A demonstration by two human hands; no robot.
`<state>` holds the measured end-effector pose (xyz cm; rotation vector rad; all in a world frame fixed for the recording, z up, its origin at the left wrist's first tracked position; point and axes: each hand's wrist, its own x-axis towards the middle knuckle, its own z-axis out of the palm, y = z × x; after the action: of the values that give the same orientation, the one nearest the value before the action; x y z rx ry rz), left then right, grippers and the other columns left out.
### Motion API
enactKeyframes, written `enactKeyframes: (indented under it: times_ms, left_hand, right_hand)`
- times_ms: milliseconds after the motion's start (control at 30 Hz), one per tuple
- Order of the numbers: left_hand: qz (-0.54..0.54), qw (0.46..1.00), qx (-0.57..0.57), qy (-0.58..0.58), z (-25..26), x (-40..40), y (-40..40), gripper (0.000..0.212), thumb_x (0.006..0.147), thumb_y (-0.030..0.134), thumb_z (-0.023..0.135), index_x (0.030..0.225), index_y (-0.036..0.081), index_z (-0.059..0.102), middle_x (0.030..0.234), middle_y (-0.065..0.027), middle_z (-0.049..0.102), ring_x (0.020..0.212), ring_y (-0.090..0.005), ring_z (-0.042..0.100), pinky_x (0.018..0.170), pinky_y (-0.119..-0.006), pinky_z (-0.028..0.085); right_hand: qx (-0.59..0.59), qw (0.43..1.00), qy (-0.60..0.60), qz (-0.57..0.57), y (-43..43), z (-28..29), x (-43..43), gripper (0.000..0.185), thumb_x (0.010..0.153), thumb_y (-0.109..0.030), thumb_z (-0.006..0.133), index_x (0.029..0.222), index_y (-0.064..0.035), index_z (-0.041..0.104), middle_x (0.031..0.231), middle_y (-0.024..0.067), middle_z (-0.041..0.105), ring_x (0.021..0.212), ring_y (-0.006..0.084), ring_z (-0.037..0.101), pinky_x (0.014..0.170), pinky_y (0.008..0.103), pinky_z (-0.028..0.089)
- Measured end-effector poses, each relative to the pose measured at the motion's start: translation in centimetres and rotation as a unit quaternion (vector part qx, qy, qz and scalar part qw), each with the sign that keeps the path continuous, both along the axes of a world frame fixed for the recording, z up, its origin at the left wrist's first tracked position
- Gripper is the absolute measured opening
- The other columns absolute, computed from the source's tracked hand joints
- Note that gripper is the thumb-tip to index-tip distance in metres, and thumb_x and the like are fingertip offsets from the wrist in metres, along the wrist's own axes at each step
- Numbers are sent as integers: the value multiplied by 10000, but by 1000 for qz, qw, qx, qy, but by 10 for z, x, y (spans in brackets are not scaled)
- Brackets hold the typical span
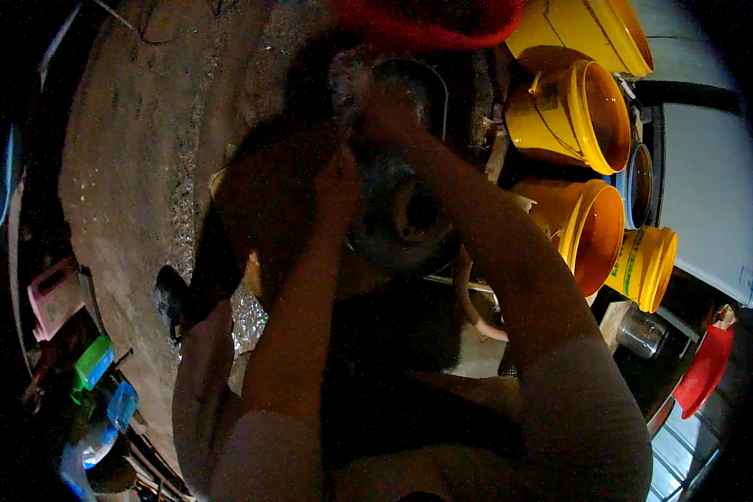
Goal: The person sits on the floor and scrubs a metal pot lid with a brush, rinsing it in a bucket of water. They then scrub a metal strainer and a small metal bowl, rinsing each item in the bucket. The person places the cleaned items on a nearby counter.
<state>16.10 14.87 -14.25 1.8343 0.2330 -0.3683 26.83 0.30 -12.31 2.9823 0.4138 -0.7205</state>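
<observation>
Deep shadow covers the middle of the view, where both forearms reach forward. My left hand [339, 176] is beside a dark round vessel or wheel-like object [383, 235] with an opening near its middle. Farther forward, my right hand [392, 119] is near a dark container with a curved pale rim [444, 94]. A greyish mass [349, 78], too dim to identify, lies just ahead of the hands. The fingers blur into the dark, so whatever they may hold is hidden.
Several yellow plastic buckets, one with a wire handle [546, 119], lie or stand along the right, with a blue bucket [639, 185] among them. A red basin [439, 31] sits ahead. Worn ground [132, 157] stretches left. A pink plastic container [56, 298] is at far left.
</observation>
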Motion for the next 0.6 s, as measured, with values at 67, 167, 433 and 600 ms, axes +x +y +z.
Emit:
enactKeyframes:
  times_ms: [67,167,433,600]
  left_hand:
    - [-51,986,120,-101,-59,-5,0,492,944,391,430,1200,-17,531,1093,-216,602,969,-369,580,836,-439,456]
    - [-17,999,-20,-35,-40,-4,3,475,956,369,414,1199,-23,529,1122,-217,588,981,-362,576,855,-434,444]
    - [-27,998,-6,-53,2,-2,2,447,944,347,460,1161,-34,545,1069,-238,600,985,-363,575,863,-413,441]
    - [-2,999,-13,-47,-12,-5,2,440,940,351,473,1150,-26,559,1044,-234,609,965,-341,590,850,-411,450]
  right_hand:
    - [87,995,-48,19,-1,-11,-26,428,735,-228,645,1093,-2,577,985,203,622,900,349,618,766,462,498]
    - [131,991,11,-9,15,12,-50,416,735,-224,647,1099,-35,582,983,200,625,910,362,614,778,468,496]
    - [-30,946,-319,44,-31,32,-2,299,800,-257,607,1072,-136,644,998,165,636,910,318,630,784,447,516]
    - [-116,987,-86,73,-52,53,-5,292,837,-358,569,1066,-204,662,938,149,644,856,317,641,751,444,526]
